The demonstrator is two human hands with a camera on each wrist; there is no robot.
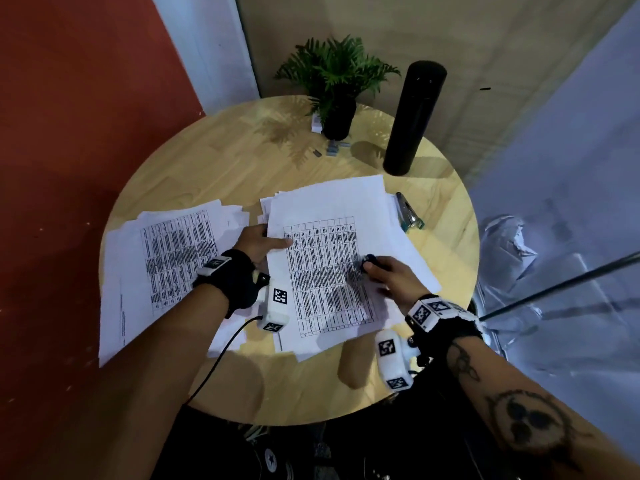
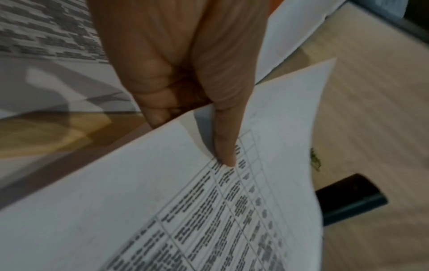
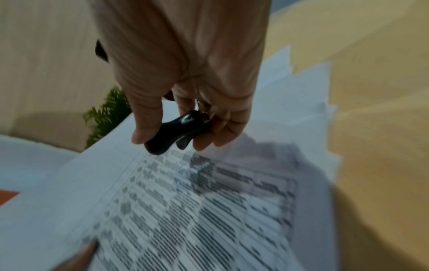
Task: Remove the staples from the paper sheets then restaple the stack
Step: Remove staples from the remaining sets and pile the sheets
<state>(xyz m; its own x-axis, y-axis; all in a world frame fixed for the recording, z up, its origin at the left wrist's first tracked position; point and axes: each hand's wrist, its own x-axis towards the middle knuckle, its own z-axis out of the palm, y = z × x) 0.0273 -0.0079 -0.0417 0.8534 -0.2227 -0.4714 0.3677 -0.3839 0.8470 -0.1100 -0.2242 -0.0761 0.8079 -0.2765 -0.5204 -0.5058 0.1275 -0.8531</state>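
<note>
A stack of printed sheets [image 1: 332, 237] lies in the middle of the round wooden table [image 1: 214, 168]. My left hand [image 1: 265, 242] pinches the top sheet [image 2: 162, 201] at its left edge, thumb on top and fingers underneath, lifting it a little. My right hand [image 1: 382, 271] hovers over the same sheet and grips a small black staple remover [image 3: 176, 132] between thumb and fingers. A second pile of printed sheets [image 1: 166, 258] lies to the left. A metal stapler [image 1: 408, 213] rests just beyond the stack's right edge.
A tall black cylindrical flask [image 1: 414, 119] stands at the back right, a potted green plant [image 1: 336, 84] behind the papers. Small staple strips [image 1: 334, 148] and a white box [image 1: 316, 123] lie near the pot. A glass panel edge runs at the right.
</note>
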